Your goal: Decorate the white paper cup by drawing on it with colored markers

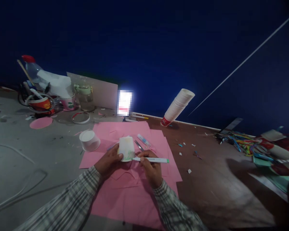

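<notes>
A white paper cup (pixel 126 147) with green marks near its lower edge is held by my left hand (pixel 110 160), whose fingers close on its left side. My right hand (pixel 150 165) grips a white marker (pixel 156 159) with a green end; the marker's tip meets the right side of the cup near the green marks. Both hands are over pink paper sheets (pixel 135 203). Just behind my right hand lie scissors (pixel 139 145), partly hidden, and a glue stick (pixel 144 140). Another white cup (pixel 89 140) stands upside down at the left edge of the pink paper.
A tall leaning stack of paper cups (pixel 179 106) stands at the back. At the back left are a glass jar (pixel 84 98), a red cup of tools (pixel 40 104) and a pink disc (pixel 40 122). Colourful strands (pixel 247 142) lie at the right; a cable (pixel 16 150) crosses the left.
</notes>
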{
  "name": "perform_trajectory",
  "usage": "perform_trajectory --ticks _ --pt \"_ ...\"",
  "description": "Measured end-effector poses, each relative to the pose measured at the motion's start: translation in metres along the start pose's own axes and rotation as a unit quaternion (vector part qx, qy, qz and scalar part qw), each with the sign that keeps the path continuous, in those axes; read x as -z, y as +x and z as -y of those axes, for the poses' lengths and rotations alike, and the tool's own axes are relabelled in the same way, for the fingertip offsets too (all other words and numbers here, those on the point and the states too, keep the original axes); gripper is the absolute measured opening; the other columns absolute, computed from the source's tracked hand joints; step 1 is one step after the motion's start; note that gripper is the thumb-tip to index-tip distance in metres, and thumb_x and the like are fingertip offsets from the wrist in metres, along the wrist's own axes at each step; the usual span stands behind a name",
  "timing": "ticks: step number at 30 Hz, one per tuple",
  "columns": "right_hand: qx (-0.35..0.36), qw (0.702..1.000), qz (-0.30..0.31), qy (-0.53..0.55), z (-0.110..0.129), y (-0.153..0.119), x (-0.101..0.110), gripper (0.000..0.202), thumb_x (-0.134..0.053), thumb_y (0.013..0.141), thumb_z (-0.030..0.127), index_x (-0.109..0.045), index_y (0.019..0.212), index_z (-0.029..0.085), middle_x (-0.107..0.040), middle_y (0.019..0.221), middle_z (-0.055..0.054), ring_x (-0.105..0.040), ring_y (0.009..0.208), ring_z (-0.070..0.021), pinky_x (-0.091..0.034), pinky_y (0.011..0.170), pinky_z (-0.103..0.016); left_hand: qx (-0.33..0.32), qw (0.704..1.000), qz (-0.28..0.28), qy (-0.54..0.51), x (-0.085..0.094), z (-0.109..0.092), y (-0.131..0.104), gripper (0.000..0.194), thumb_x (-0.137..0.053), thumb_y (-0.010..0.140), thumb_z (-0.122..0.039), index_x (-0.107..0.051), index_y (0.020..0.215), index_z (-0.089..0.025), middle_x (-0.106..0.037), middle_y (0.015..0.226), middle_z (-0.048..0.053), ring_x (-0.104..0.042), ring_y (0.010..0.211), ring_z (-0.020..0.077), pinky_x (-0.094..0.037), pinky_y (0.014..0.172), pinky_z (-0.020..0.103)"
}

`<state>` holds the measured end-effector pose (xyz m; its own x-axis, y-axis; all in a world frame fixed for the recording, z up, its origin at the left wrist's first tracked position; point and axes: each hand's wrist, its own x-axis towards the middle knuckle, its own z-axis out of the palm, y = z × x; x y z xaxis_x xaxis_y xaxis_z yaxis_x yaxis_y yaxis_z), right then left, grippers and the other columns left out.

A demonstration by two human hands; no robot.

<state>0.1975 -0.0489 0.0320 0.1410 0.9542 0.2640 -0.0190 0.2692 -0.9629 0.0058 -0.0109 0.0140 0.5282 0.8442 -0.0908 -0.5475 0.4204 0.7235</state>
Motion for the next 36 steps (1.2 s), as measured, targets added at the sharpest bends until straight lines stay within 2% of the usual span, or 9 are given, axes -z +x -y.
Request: perform_trajectory --ticks 7,16,25,30,33,36 --pt "0.008 1.000 -0.002 0.000 -0.001 0.000 0.000 0.013 -0.071 0.086 0.032 -0.077 0.080 0.022 -0.071 0.073 -0.002 -0.059 0.061 -0.0162 -0.048 0.061 -0.029 0.000 1.000 -0.002 0.000 0.001 0.001 0.001 0.071 -0.091 0.081 -0.030 -0.061 0.144 -0.020 -0.077 0.104 0.010 -0.072 0.086 0.0218 -0.059 0.075 0.029" --pt "0.011 1.000 -0.002 -0.002 0.000 -0.001 -0.001 0.012 -0.070 0.085 0.031 -0.076 0.080 0.022 -0.070 0.071 -0.001 -0.059 0.061 -0.0166 -0.048 0.060 -0.029 -0.002 1.000 -0.002 0.001 0.001 0.001 0.001 0.067 -0.091 0.081 -0.029 -0.063 0.141 -0.021 -0.076 0.104 0.009 -0.071 0.087 0.0213 -0.059 0.075 0.029" --pt "0.010 1.000 0.006 -0.020 0.003 0.000 0.000 0.013 -0.070 0.085 0.031 -0.077 0.078 0.023 -0.073 0.075 -0.004 -0.066 0.071 -0.0211 -0.052 0.068 -0.032 0.000 1.000 -0.016 0.010 0.000 0.001 0.001 0.074 -0.093 0.078 -0.033 -0.062 0.143 -0.019 -0.074 0.100 0.010 -0.070 0.084 0.0213 -0.060 0.070 0.029" --pt "-0.005 1.000 -0.005 -0.017 -0.001 0.000 -0.001 0.015 -0.072 0.086 0.034 -0.076 0.078 0.022 -0.071 0.072 -0.003 -0.059 0.063 -0.0178 -0.048 0.061 -0.030 0.004 1.000 -0.010 0.004 -0.001 0.000 0.000 0.070 -0.092 0.078 -0.032 -0.064 0.141 -0.020 -0.075 0.102 0.010 -0.071 0.085 0.0222 -0.060 0.071 0.030" --pt "-0.021 0.999 -0.036 0.029 -0.006 -0.001 -0.001 0.020 -0.071 0.090 0.040 -0.075 0.083 0.021 -0.065 0.065 0.000 -0.052 0.054 -0.0146 -0.043 0.055 -0.028 0.007 1.000 -0.010 0.000 -0.002 -0.001 0.000 0.073 -0.093 0.078 -0.031 -0.063 0.143 -0.020 -0.076 0.108 0.012 -0.072 0.089 0.0230 -0.060 0.074 0.031" --pt "-0.035 0.997 -0.033 0.062 -0.009 -0.001 0.000 0.023 -0.071 0.091 0.042 -0.075 0.084 0.021 -0.062 0.060 0.001 -0.050 0.053 -0.0140 -0.043 0.054 -0.027 0.013 1.000 -0.012 0.004 -0.003 -0.001 -0.001 0.074 -0.093 0.077 -0.032 -0.063 0.143 -0.021 -0.076 0.108 0.011 -0.072 0.089 0.0231 -0.061 0.075 0.031"
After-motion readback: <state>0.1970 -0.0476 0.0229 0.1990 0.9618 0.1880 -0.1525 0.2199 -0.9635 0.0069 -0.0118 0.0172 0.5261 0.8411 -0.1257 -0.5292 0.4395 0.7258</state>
